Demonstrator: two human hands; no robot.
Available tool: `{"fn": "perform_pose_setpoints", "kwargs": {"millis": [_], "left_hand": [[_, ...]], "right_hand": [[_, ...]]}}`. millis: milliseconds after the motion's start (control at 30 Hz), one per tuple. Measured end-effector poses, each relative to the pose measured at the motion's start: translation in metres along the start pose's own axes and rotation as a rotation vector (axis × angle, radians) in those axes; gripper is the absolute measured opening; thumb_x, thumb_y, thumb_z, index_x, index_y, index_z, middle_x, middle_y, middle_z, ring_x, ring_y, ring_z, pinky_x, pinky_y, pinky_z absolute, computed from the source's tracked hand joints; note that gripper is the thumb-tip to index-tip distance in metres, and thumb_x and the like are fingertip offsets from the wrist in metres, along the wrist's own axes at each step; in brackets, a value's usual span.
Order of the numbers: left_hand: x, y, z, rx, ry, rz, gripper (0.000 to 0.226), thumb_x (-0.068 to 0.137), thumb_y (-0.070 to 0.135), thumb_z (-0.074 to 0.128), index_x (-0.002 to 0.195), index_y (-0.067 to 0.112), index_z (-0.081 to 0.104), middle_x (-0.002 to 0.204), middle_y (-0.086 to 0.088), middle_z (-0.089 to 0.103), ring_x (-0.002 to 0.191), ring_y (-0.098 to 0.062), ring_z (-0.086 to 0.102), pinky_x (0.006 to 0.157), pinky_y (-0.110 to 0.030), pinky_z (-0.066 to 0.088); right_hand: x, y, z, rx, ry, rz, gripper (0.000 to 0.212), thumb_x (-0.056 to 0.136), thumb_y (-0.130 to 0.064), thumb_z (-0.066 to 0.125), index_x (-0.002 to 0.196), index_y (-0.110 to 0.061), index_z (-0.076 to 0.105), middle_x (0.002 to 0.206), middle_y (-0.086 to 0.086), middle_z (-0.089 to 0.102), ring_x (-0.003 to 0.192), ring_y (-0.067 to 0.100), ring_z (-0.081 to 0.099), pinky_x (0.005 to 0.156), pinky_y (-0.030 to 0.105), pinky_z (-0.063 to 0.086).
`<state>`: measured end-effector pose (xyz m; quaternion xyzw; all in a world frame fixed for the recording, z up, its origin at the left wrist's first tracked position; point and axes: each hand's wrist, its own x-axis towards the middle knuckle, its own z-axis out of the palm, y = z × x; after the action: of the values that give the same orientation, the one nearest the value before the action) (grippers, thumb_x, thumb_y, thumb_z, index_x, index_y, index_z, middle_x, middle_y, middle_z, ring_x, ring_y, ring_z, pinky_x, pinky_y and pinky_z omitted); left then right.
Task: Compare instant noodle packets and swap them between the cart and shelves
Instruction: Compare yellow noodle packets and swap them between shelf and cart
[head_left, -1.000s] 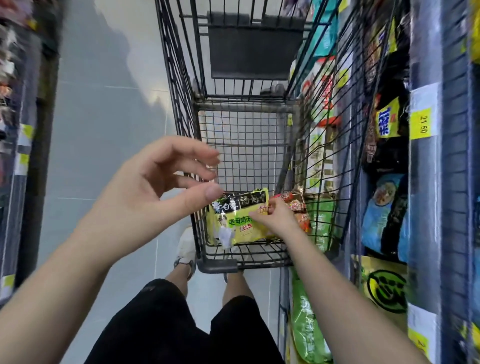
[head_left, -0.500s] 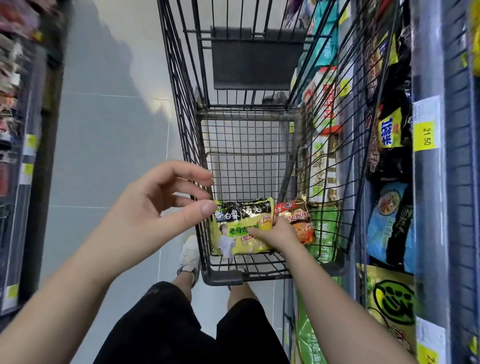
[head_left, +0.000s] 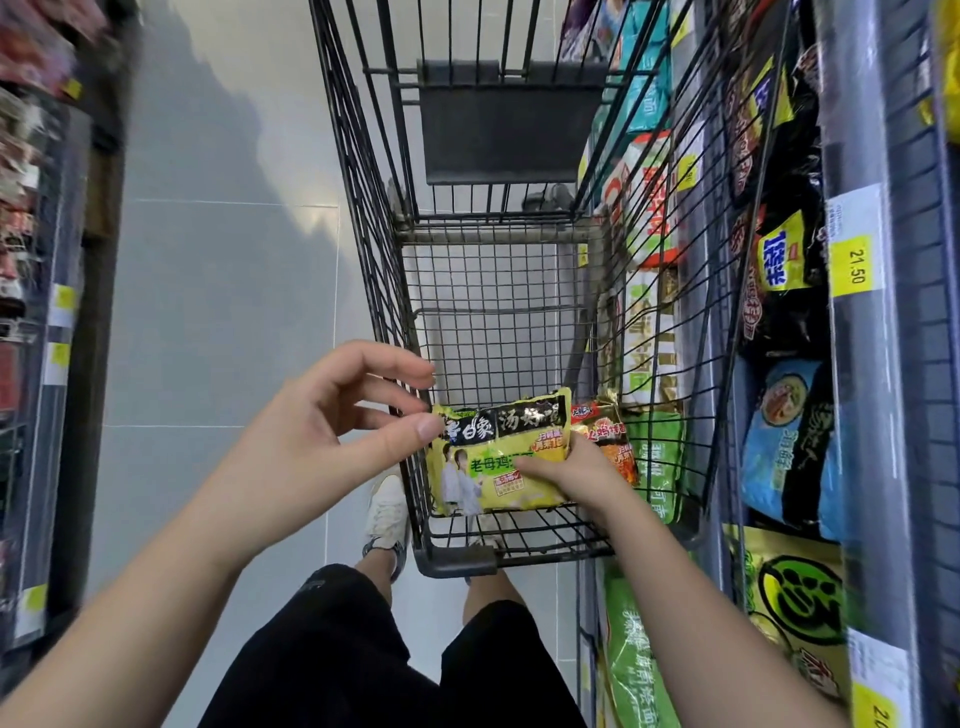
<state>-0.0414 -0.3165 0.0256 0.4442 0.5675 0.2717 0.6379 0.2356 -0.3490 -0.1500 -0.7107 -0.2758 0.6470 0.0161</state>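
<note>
A yellow and black instant noodle packet (head_left: 488, 457) lies in the near end of the black wire cart (head_left: 363, 218). My right hand (head_left: 576, 475) reaches into the cart and grips the packet's right side. An orange-red noodle packet (head_left: 610, 434) lies just right of it, partly behind my right hand. My left hand (head_left: 322, 436) hovers at the cart's left rim beside the yellow packet's top left corner, its fingers loosely curved and its thumb tip close to the corner, holding nothing.
Shelves on the right (head_left: 862, 364) carry several noodle packs in green, blue, black and yellow, with yellow price tags (head_left: 852, 265). A second shelf run (head_left: 47, 312) lines the left side. Grey tiled floor (head_left: 218, 291) lies between. My legs and a white shoe (head_left: 387, 512) are below the cart.
Both hands have come lower in view and closer to the camera. My left thumb has drawn nearer to the yellow packet's corner. My right hand keeps its hold on the packet.
</note>
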Motion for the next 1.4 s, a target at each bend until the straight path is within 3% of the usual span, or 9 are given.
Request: {"fn": "perform_pose_setpoints", "kwargs": {"millis": [233, 467, 600, 733, 833, 1000, 1133, 1267, 1400], "left_hand": [[0.002, -0.013, 0.011, -0.002, 0.03, -0.098, 0.036, 0.074, 0.027, 0.079, 0.108, 0.021, 0.068, 0.111, 0.004, 0.074, 0.104, -0.012, 0.073, 0.088, -0.023, 0.059], [0.008, -0.029, 0.032, 0.096, -0.019, -0.176, 0.036, 0.085, 0.013, 0.08, 0.115, 0.022, 0.062, 0.114, 0.001, 0.068, 0.103, -0.012, 0.071, 0.086, -0.024, 0.059], [0.015, -0.045, 0.056, 0.263, -0.086, -0.313, 0.044, 0.088, 0.022, 0.08, 0.124, 0.026, 0.055, 0.116, 0.001, 0.061, 0.104, -0.011, 0.067, 0.071, -0.014, 0.056], [0.039, -0.077, 0.083, 0.359, 0.023, -0.381, 0.05, 0.087, 0.023, 0.08, 0.128, 0.024, 0.051, 0.116, 0.003, 0.061, 0.104, -0.017, 0.066, 0.087, -0.039, 0.06], [0.058, -0.114, 0.099, 0.415, 0.141, -0.51, 0.062, 0.085, 0.021, 0.081, 0.137, 0.015, 0.048, 0.128, -0.009, 0.059, 0.109, -0.028, 0.065, 0.095, -0.045, 0.057], [0.072, -0.153, 0.127, 0.473, 0.268, -0.659, 0.095, 0.082, 0.019, 0.084, 0.155, 0.006, 0.025, 0.149, -0.022, 0.038, 0.135, -0.04, 0.047, 0.116, -0.046, 0.041], [0.083, -0.17, 0.132, 0.521, 0.269, -0.754, 0.105, 0.083, 0.024, 0.084, 0.158, -0.001, 0.014, 0.155, -0.026, 0.038, 0.141, -0.042, 0.043, 0.117, -0.047, 0.04], [0.091, -0.175, 0.129, 0.402, 0.278, -0.84, 0.09, 0.088, 0.016, 0.079, 0.152, 0.0, 0.017, 0.143, -0.028, 0.051, 0.114, -0.039, 0.063, 0.089, -0.044, 0.059], [0.094, -0.178, 0.131, 0.391, 0.313, -0.81, 0.069, 0.084, 0.009, 0.081, 0.135, 0.003, 0.035, 0.13, -0.024, 0.058, 0.111, -0.039, 0.064, 0.094, -0.044, 0.057]], "right_hand": [[-0.028, 0.004, -0.05, 0.167, 0.063, -0.069, 0.049, 0.073, -0.032, 0.091, 0.112, -0.014, 0.068, 0.1, 0.0, 0.081, 0.095, 0.022, 0.078, 0.092, 0.041, 0.06], [-0.098, -0.007, -0.088, 0.433, 0.131, -0.276, 0.09, 0.035, -0.052, 0.101, 0.11, -0.013, 0.067, 0.104, 0.006, 0.081, 0.096, 0.025, 0.078, 0.075, 0.028, 0.063], [-0.12, -0.008, -0.094, 0.54, 0.158, -0.336, 0.103, 0.025, -0.053, 0.104, 0.112, -0.012, 0.068, 0.105, 0.009, 0.08, 0.094, 0.025, 0.079, 0.074, 0.03, 0.064], [-0.137, -0.008, -0.098, 0.557, 0.16, -0.353, 0.114, 0.025, -0.054, 0.104, 0.121, -0.008, 0.065, 0.11, 0.011, 0.079, 0.099, 0.028, 0.077, 0.082, 0.035, 0.064], [-0.147, -0.006, -0.099, 0.571, 0.177, -0.362, 0.121, 0.025, -0.054, 0.104, 0.127, -0.005, 0.062, 0.112, 0.012, 0.079, 0.098, 0.029, 0.078, 0.081, 0.038, 0.065], [-0.157, -0.003, -0.099, 0.638, 0.186, -0.464, 0.091, 0.027, -0.052, 0.104, 0.104, -0.016, 0.073, 0.102, 0.01, 0.081, 0.089, 0.026, 0.079, 0.068, 0.031, 0.063], [-0.164, 0.0, -0.101, 0.718, 0.182, -0.504, 0.038, 0.067, -0.017, 0.079, 0.104, -0.016, 0.071, 0.099, 0.006, 0.081, 0.089, 0.023, 0.079, 0.068, 0.029, 0.063], [-0.171, 0.005, -0.103, 0.712, 0.209, -0.473, 0.045, 0.069, -0.009, 0.072, 0.114, -0.008, 0.067, 0.102, 0.009, 0.081, 0.089, 0.024, 0.079, 0.068, 0.03, 0.063], [-0.171, 0.012, -0.106, 0.731, 0.229, -0.447, 0.053, 0.066, -0.01, 0.075, 0.118, -0.006, 0.065, 0.104, 0.012, 0.08, 0.09, 0.027, 0.079, 0.067, 0.031, 0.063]]}}
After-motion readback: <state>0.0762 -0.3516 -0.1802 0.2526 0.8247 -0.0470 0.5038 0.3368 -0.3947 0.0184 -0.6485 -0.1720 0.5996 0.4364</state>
